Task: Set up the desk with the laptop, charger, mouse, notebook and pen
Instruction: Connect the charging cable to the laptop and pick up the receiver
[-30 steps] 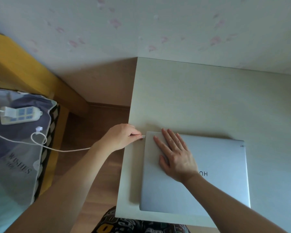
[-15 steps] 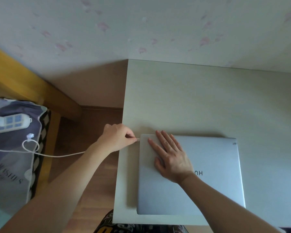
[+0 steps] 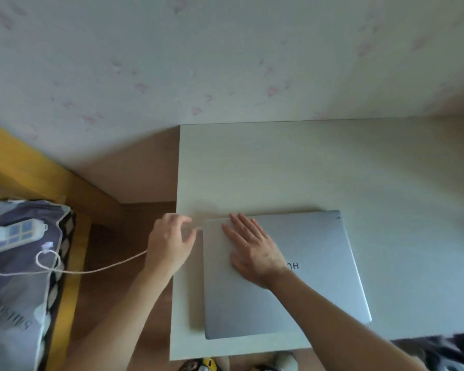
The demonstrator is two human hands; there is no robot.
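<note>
A closed silver laptop (image 3: 319, 279) lies on the pale desk (image 3: 306, 170), near its front left corner. My right hand (image 3: 252, 250) rests flat on the lid with fingers spread. My left hand (image 3: 172, 242) is at the laptop's far left corner, fingertips pinched on the white charger plug (image 3: 198, 228) where it meets the laptop's left edge. The white charger cable (image 3: 105, 267) runs from that hand leftward to a white power strip (image 3: 14, 235). Mouse, notebook and pen are not in view.
The power strip lies on a purple and white pillow (image 3: 14, 303) on a yellow wooden bed frame (image 3: 24, 167) at the left. Wooden floor (image 3: 110, 263) shows between bed and desk. A wall with pink marks (image 3: 225, 62) stands behind the desk.
The view has shifted. My left hand has opened slightly around the plug at the laptop's corner. My right hand stays flat on the lid.
</note>
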